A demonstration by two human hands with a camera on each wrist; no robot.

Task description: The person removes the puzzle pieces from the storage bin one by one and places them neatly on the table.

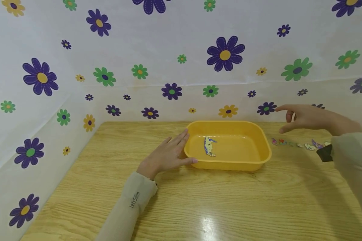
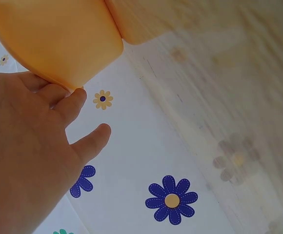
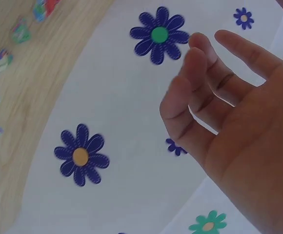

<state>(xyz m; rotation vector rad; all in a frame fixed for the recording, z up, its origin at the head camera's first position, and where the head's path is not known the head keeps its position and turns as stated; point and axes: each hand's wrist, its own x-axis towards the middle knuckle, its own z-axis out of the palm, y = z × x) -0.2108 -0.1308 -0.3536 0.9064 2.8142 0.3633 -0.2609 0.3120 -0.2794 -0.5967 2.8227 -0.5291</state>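
Observation:
My left hand (image 1: 169, 154) holds the left end of a yellow plastic basin (image 1: 229, 165), its thumb over the front rim and its fingers against the side. Inside the basin, toward the left, lies a flat cream piece (image 1: 209, 146) with blue-purple edges; its kind is unclear. The left wrist view shows my fingertips touching the basin (image 2: 58, 39) from outside. My right hand (image 1: 307, 117) hovers beyond the basin's right end, its fingers loosely bent with nothing between them. Below it lies a row of small colourful flat pieces (image 1: 316, 144), also visible as small pieces (image 3: 20, 31) in the right wrist view.
A wood-grain table (image 1: 169, 207) carries the basin and pieces. White sheeting with printed flowers (image 1: 157, 50) rises behind the table and along its left side. A dark object (image 1: 325, 153) sits at the right sleeve's cuff.

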